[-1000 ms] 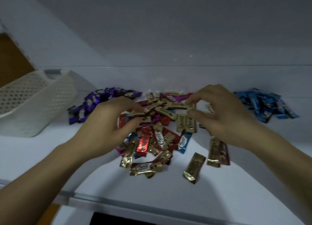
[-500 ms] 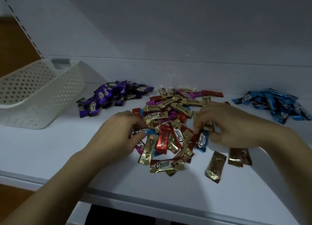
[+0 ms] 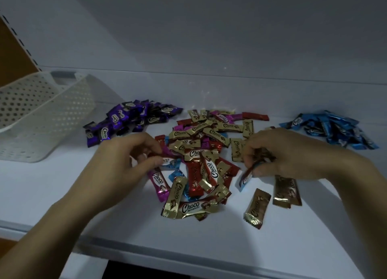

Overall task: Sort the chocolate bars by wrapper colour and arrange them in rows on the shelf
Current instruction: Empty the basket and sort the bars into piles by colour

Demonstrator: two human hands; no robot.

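Three heaps on the white shelf (image 3: 104, 215): purple heap (image 3: 125, 121) beside the tilted basket (image 3: 41, 119), mixed pile (image 3: 201, 153) central, blue heap (image 3: 335, 130) at right. Pinches a blue bar (image 3: 245, 178) at the pile's right edge in the curled right hand (image 3: 289, 153), and a left-edge bar (image 3: 167, 160) between thumb and fingers of the left hand (image 3: 117, 165). Keeps both hands at those edges, as half a second ago.

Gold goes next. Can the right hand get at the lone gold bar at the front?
Probably yes: the gold bar lies alone, nothing over it, close to the right hand, though its fingers pinch a blue bar.
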